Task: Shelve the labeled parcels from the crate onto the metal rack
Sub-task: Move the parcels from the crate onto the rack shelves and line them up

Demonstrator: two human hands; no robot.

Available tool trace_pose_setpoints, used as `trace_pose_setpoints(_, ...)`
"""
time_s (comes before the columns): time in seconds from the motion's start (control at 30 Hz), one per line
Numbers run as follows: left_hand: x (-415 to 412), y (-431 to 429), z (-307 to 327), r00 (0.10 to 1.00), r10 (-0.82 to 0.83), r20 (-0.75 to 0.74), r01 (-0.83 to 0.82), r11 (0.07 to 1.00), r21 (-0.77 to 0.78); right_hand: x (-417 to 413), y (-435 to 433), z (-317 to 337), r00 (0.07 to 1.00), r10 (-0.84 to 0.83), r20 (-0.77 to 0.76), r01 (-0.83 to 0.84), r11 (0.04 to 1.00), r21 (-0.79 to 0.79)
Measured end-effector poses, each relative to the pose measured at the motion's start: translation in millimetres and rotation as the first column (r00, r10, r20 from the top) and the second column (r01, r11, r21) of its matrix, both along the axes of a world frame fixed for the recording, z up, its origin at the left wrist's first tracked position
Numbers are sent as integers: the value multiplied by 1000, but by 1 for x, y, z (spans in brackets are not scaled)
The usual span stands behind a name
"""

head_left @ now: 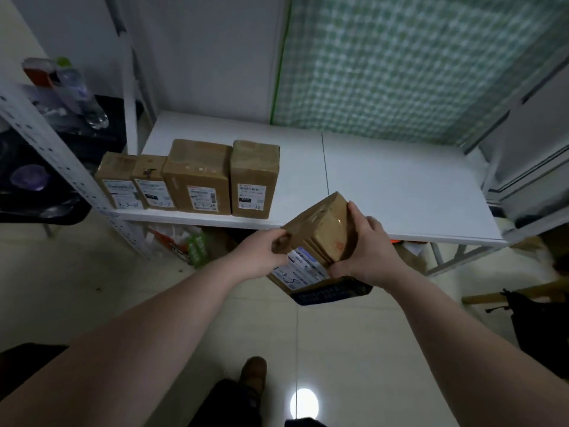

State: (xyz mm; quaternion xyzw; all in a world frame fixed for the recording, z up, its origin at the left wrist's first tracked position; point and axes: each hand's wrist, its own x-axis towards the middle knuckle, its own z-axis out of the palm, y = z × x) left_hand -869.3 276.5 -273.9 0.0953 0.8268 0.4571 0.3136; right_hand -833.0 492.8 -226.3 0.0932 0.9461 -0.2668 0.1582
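I hold a brown cardboard parcel (320,232) with a white label in both hands, tilted, just in front of the white shelf (400,186) of the metal rack. My left hand (264,255) grips its left end and my right hand (365,251) grips its right side. Several labeled parcels (200,180) stand upright in a row on the shelf's left part. Below the held parcel, a dark crate (332,292) shows partly on the floor.
The rack's perforated upright (61,161) slants at the left, with bottles (74,87) and dark items behind it. A green checkered panel (400,63) leans behind the shelf. Bags lie under the shelf. A dark bag (538,322) sits at the right. My shoe (252,374) is on the tiled floor.
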Motion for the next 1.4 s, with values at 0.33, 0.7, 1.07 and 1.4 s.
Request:
trace_pose_setpoints(0.33,-36,29,-80,989,102,107,-76,971,-225,-119,22,-66,989,139,-50,-121,957,265)
trace_pose_setpoints(0.7,-81,78,-154,996,91,-8,-88,930,-358,-212,26,-143,904,417,-92,-359,860,363)
trace_pose_setpoints(1.07,-109,98,-200,994,106,22,-94,943,-320,-209,60,-202,854,266,-448,-270,961,56)
trace_pose_setpoints(1.4,-124,103,-223,986,163,-21,-161,931,-328,-169,66,-281,978,-198,-65,184,968,-170)
